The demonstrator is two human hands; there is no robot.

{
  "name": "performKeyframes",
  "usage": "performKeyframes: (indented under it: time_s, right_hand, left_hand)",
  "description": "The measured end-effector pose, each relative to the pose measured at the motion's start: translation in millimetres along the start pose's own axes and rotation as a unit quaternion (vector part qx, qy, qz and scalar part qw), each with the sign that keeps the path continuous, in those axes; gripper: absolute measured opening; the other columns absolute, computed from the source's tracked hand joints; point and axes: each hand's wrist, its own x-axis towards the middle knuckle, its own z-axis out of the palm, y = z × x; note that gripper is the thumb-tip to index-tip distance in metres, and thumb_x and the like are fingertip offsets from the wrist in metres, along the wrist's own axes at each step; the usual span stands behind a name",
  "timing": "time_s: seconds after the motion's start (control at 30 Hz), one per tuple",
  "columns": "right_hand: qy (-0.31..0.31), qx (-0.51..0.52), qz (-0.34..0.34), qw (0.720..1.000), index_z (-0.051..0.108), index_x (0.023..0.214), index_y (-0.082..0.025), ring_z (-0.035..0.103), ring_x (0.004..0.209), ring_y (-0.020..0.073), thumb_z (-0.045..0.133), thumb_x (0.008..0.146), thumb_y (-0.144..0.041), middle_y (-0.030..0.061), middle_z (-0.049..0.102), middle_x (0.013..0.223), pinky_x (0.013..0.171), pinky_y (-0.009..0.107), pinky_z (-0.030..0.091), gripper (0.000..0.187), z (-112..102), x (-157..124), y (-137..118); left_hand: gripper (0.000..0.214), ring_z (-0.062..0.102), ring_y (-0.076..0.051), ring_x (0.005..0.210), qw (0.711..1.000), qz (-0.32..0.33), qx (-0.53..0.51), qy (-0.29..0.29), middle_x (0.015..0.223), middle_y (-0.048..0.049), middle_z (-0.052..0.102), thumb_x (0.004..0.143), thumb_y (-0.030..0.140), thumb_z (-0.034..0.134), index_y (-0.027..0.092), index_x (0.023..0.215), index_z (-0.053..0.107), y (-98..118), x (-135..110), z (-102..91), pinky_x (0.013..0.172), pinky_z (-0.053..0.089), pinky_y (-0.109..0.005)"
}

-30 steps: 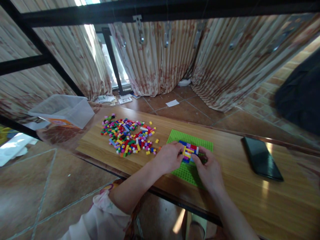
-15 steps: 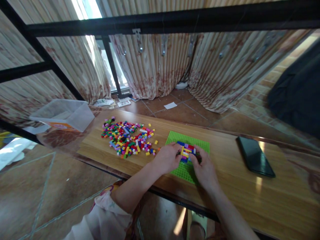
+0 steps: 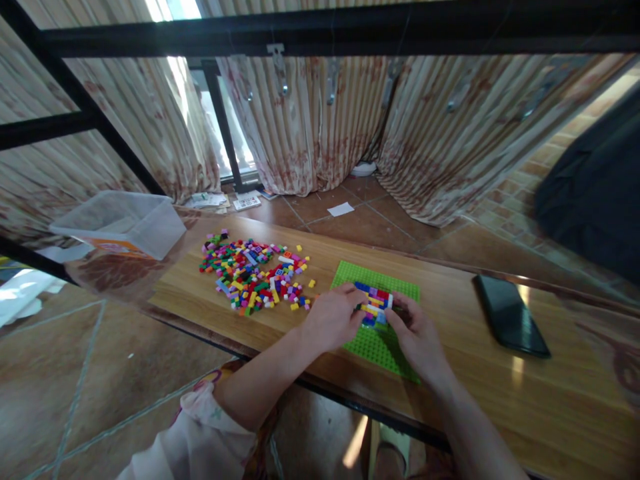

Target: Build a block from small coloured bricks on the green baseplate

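Toward the middle of the desk (image 3: pixel 450 300), a small, colorful brick build (image 3: pixel 376 304) sits over a green studded plate (image 3: pixel 383 350), with both hands right on it. Left hand (image 3: pixel 340 313) has its thumb and fingers pinching the build's left edge, and right hand (image 3: pixel 415 330) does the same on the right edge, around a white piece. Can't really tell if the build is snapped onto the plate, since fingers cover its sides. Off to the left there's a messy pile of loose bricks (image 3: pixel 257 277), then a clear plastic bin (image 3: pixel 163 233). Black phone (image 3: pixel 511 315) lies well off to the right.
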Motion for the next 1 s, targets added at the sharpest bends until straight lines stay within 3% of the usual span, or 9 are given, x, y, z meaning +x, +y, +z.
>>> performKeyframes:
  time_s: [0.17,0.63,0.87,1.0]
  right_hand:
    - [0.006,-0.012,-0.006,1.0,0.059,0.121,-0.019,0.065,0.097,0.0246,0.061,0.082,-0.047,0.011,0.069,0.113,0.091,0.047,0.05,0.048,2,-1,-3]
    - [0.026,-0.033,0.021,0.999,0.059,0.121,-0.017,0.065,0.096,0.026,0.061,0.078,-0.047,0.0136,0.069,0.111,0.088,0.047,0.05,0.052,5,1,-7]
    - [0.028,-0.034,0.006,0.999,0.059,0.123,-0.015,0.064,0.097,0.0261,0.059,0.079,-0.05,0.0146,0.068,0.113,0.091,0.047,0.049,0.055,7,-1,-8]
    - [0.024,-0.047,-0.004,0.999,0.058,0.126,-0.015,0.064,0.099,0.0264,0.057,0.081,-0.053,0.0154,0.067,0.115,0.093,0.048,0.048,0.058,6,-2,-6]
  left_hand:
    - [0.022,0.058,-0.018,0.103,0.998,0.069,0.005,-0.007,0.11,-0.0052,0.061,0.092,0.024,0.051,0.023,0.107,0.067,1,-5,6.3,0.093,0.049,-0.031]
    - [0.029,0.057,-0.02,0.099,0.99,0.101,0.09,-0.034,0.106,-0.0092,0.059,0.098,0.027,0.038,0.017,0.101,0.065,12,-4,11.3,0.088,0.05,-0.034]
    - [0.021,0.058,-0.025,0.097,0.972,0.105,0.21,-0.005,0.099,-0.012,0.06,0.092,0.012,0.045,0.009,0.101,0.063,33,-11,33.5,0.081,0.052,-0.038]
    - [0.023,0.06,-0.024,0.093,0.978,0.082,0.194,0.005,0.102,-0.0122,0.061,0.092,0.013,0.045,0.008,0.107,0.061,36,-16,38.8,0.076,0.053,-0.037]
